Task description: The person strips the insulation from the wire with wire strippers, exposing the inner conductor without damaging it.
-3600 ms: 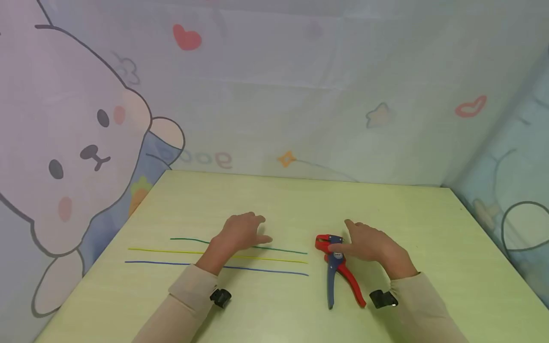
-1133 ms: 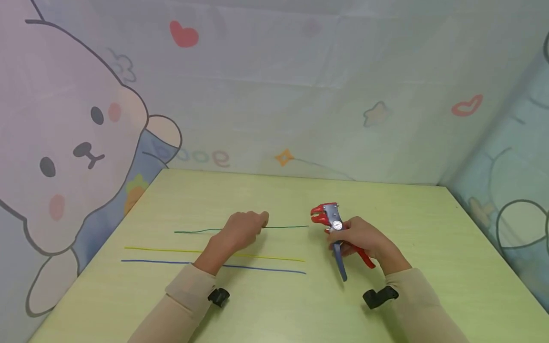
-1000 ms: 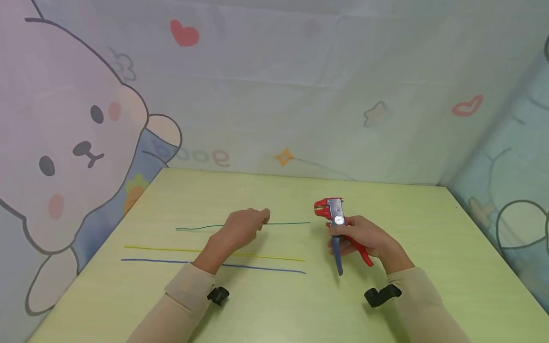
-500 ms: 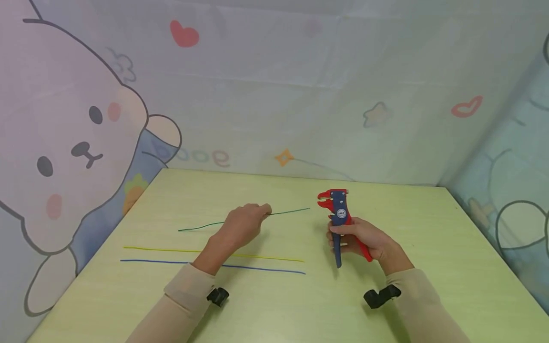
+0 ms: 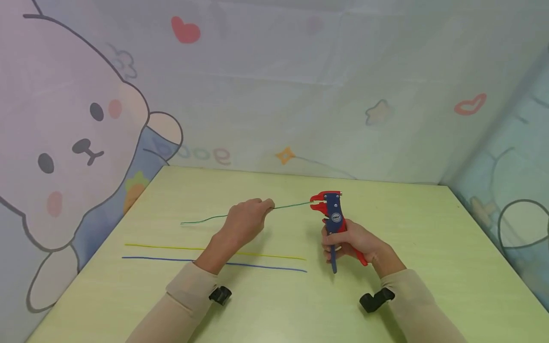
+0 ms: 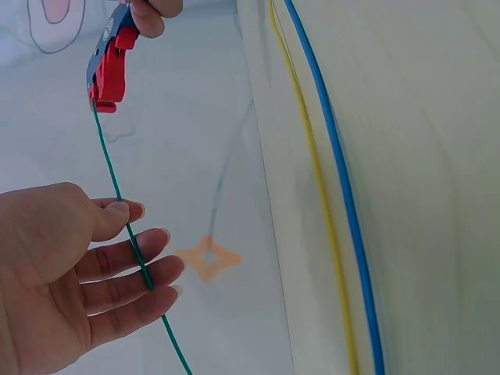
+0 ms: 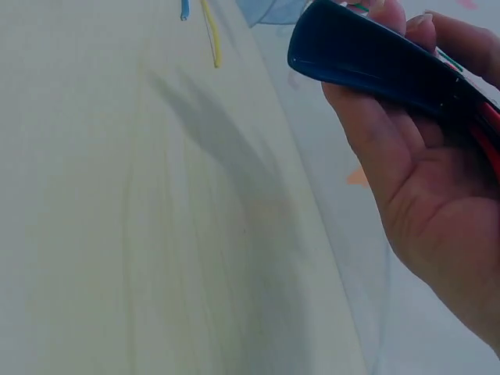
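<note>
My left hand (image 5: pixel 246 223) pinches a green wire (image 5: pixel 293 205) between thumb and forefinger, the other fingers loosely bent along it in the left wrist view. The wire's right end reaches the red jaws of a wire stripper (image 5: pixel 333 209), and its left part trails over the table. My right hand (image 5: pixel 356 240) grips the stripper by its blue and red handles, head up and jaws facing left. In the right wrist view a dark blue handle (image 7: pixel 375 58) lies across my fingers. The left wrist view has the wire's tip right at the stripper's red mouth (image 6: pixel 105 94).
A yellow wire (image 5: pixel 163 247) and a blue wire (image 5: pixel 158 258) lie side by side on the pale wooden table (image 5: pixel 274 309), passing under my left forearm. A printed cloth (image 5: pixel 274 95) hangs behind the table and along its sides.
My right hand has picked up the wire stripper and my left hand the green wire, both raised off the table. Over the last half second the stripper moved left, meeting the wire's end.
</note>
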### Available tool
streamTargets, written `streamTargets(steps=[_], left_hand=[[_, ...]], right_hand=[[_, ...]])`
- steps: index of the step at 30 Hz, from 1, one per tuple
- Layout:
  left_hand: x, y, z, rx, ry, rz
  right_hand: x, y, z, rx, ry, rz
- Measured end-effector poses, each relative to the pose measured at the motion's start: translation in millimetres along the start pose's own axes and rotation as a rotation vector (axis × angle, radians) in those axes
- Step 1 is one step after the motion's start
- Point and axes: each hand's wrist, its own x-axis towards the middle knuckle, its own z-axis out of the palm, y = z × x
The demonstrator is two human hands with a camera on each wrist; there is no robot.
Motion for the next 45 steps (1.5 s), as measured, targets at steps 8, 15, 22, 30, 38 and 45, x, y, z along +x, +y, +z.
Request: streamTargets(steps=[8,15,22,30,38,45], left_hand=[[-0.8,3.4,-2.3,0.008,0.030,0.025],[-0.4,3.7,-4.4,0.012,0.029,0.024],[0.7,6.3,-8.3,0.027,0.012,0.016],[0.6,6.7,-10.9,0.029,0.004,0.007],[-0.3,6.1,-12.7,0.039,0.018,0.012],[0.1,7.0,-14.1,0.038,0.032,0.018]], right_hand=[[2.2,0,4,-0.044,0.006,-0.014],[2.9,0,4,-0.089,0.030,-0.012],[2.2,-1,5,-0.107,0.033,0.002],[1.9,0,6,-0.107,0.022,-0.002],[2.6,-1,6,-0.125,0.032,-0.009],[2.5,0,6,-0.101,0.023,-0.011]])
